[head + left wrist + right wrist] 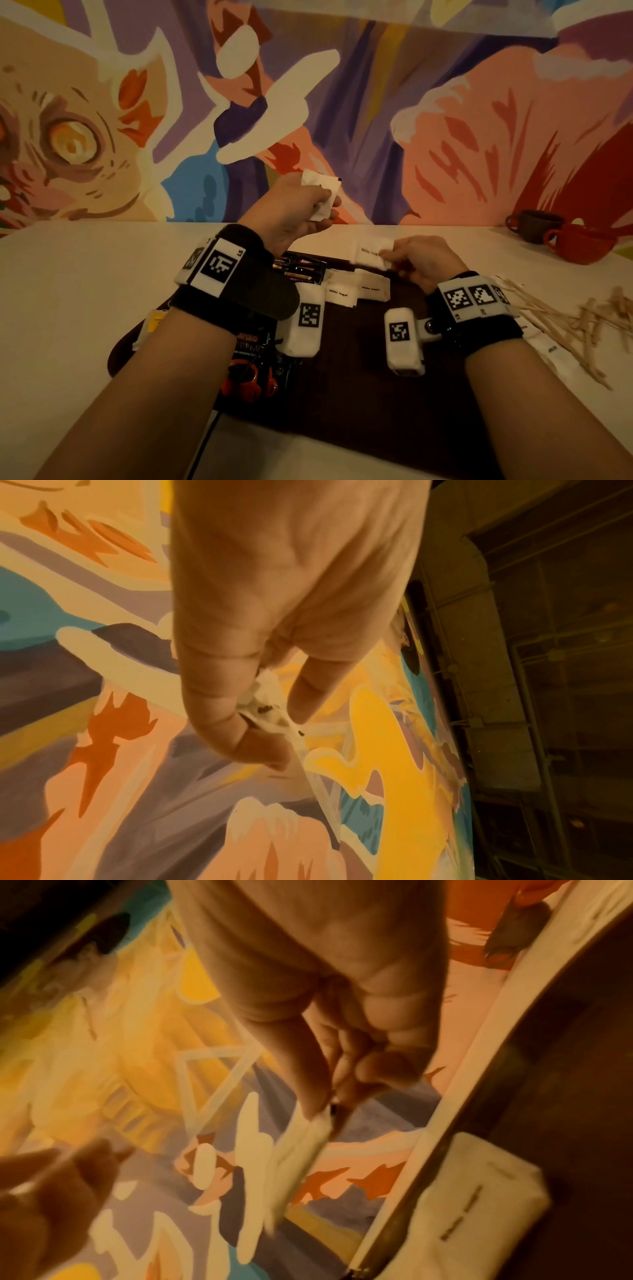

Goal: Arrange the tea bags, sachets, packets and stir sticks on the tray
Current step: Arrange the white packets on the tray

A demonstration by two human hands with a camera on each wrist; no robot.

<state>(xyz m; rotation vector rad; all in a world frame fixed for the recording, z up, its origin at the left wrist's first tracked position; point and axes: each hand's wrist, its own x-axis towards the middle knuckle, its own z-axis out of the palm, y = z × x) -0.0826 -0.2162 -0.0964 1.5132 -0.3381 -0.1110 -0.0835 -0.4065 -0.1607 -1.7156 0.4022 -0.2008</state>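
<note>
A dark tray (394,394) lies on a pale table (68,291), seen from above the person's two forearms, before a bright painted mural (445,137).

Readable writing: two white sachets (338,291) lie side by side at the tray's far middle, each printed "White Sugar". A dark coffee packet (251,346) at the tray's near left, partly under the left forearm, shows "KOPIKO" and part of "Instant Co…", with a red cup pictured. More dark Kopiko packets (299,270) lie at the tray's far left; their count is unclear. A yellow-tagged tea bag (154,320) sits at the tray's left edge.

The left hand (291,209) is raised above the tray's far edge, wrist bent, thumb and fingers pinching white sachets; the left wrist view shows thin white edges clamped between thumb (212,696) and forefinger. How many it holds cannot be told.

The right hand (421,260) hovers low over the tray's far right, fingers curled, pinching one white sachet (371,251) by its right edge. Its print is blurred, though it appears to start with "White". The right wrist view shows this sachet hanging from the fingertips (308,1091).

Right of the tray, a loose heap of wooden stir sticks (565,322) lies on the table, too many and too tangled to count, with some white sachets (548,349) beside it. At far right stand two cups (579,243), one red, one dark behind it.
</note>
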